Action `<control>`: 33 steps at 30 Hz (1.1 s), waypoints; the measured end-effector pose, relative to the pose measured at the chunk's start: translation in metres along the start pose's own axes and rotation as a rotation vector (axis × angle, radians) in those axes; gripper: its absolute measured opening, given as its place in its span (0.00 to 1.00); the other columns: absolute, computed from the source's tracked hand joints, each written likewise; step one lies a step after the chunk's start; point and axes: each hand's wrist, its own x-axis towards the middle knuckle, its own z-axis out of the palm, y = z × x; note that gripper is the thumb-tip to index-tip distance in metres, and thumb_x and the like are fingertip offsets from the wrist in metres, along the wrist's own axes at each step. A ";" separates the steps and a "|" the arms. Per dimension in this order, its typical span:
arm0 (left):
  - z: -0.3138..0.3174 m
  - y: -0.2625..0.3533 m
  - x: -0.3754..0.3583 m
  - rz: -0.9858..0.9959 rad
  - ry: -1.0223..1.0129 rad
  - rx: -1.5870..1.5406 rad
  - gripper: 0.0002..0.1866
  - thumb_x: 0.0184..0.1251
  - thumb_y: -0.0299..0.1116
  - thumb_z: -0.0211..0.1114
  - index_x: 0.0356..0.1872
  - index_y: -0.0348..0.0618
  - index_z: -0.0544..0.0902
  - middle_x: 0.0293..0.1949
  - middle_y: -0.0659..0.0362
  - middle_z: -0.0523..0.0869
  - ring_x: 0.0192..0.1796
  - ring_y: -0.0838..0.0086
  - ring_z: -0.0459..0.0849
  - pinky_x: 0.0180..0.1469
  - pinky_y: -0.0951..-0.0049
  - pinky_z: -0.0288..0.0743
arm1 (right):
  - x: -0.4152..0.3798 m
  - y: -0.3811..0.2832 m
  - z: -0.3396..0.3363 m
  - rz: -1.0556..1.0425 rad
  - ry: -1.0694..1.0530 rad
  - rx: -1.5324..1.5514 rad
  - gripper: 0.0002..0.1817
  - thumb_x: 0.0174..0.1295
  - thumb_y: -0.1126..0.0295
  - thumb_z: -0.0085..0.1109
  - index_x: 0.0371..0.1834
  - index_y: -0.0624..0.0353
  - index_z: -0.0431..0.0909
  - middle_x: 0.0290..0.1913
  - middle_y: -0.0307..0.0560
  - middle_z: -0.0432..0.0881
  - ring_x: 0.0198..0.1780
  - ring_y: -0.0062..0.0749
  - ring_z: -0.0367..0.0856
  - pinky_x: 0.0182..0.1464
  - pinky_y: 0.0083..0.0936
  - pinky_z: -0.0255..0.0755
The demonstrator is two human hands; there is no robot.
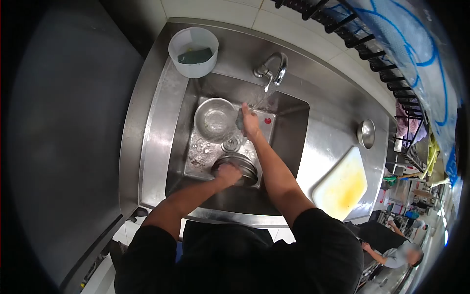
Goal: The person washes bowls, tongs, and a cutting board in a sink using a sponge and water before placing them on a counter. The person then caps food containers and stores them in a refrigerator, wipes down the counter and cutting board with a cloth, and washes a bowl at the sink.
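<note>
My right hand is closed round a grey-green scouring pad under the stream from the faucet. Lower in the sink, my left hand is closed at the rim of a metal bowl, slightly smeared by motion. This bowl seems tilted, and its underside is hidden. Beside my right hand, a round metal bowl rests on the sink floor with some water in it. Between the two bowls lies the drain. A small red piece sits right of my right hand.
A white plastic tub with a dark green pad stands at the sink's back left corner. On the right counter are a yellow-stained cutting board and a small metal bowl. A black rack hangs above. Another person is farther off.
</note>
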 end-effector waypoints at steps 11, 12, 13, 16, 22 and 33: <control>-0.144 -0.085 0.097 -0.471 0.320 -0.842 0.30 0.62 0.22 0.57 0.68 0.38 0.63 0.55 0.34 0.81 0.46 0.42 0.88 0.36 0.48 0.87 | -0.070 -0.002 -0.070 -0.623 0.227 0.693 0.16 0.77 0.53 0.41 0.46 0.53 0.72 0.38 0.42 0.82 0.36 0.30 0.82 0.33 0.33 0.79; -0.162 -0.091 0.099 -0.583 0.369 -1.169 0.33 0.62 0.20 0.55 0.70 0.41 0.61 0.56 0.35 0.81 0.47 0.41 0.88 0.35 0.48 0.87 | -0.050 0.003 -0.076 -0.682 0.280 0.660 0.16 0.77 0.54 0.42 0.50 0.54 0.73 0.41 0.42 0.81 0.40 0.33 0.82 0.43 0.35 0.79; -0.190 -0.074 0.085 -0.638 0.353 -1.358 0.34 0.60 0.19 0.52 0.72 0.46 0.62 0.57 0.37 0.80 0.49 0.46 0.88 0.31 0.49 0.87 | -0.042 -0.007 -0.068 -0.701 0.431 0.505 0.15 0.74 0.56 0.47 0.50 0.55 0.73 0.41 0.44 0.81 0.40 0.36 0.83 0.47 0.37 0.78; -0.150 -0.072 0.098 -0.501 0.271 -1.785 0.34 0.59 0.17 0.52 0.71 0.42 0.65 0.57 0.40 0.81 0.48 0.50 0.88 0.30 0.51 0.88 | 0.013 0.012 -0.024 -0.853 0.894 -0.427 0.15 0.64 0.62 0.63 0.49 0.59 0.78 0.43 0.50 0.82 0.47 0.42 0.82 0.57 0.40 0.71; -0.112 -0.106 0.042 -0.653 0.337 -1.756 0.27 0.58 0.18 0.53 0.61 0.38 0.80 0.62 0.41 0.79 0.52 0.58 0.88 0.36 0.58 0.89 | 0.019 0.053 -0.058 -0.833 -0.550 -1.363 0.13 0.56 0.71 0.63 0.44 0.58 0.86 0.44 0.57 0.87 0.54 0.48 0.84 0.61 0.41 0.73; 0.017 -0.115 0.100 -0.740 0.688 -1.698 0.22 0.51 0.17 0.54 0.50 0.32 0.83 0.40 0.49 0.88 0.37 0.61 0.87 0.38 0.62 0.81 | 0.008 0.071 -0.010 -0.741 -0.200 -0.848 0.09 0.63 0.71 0.62 0.43 0.62 0.84 0.42 0.51 0.87 0.45 0.36 0.84 0.54 0.35 0.76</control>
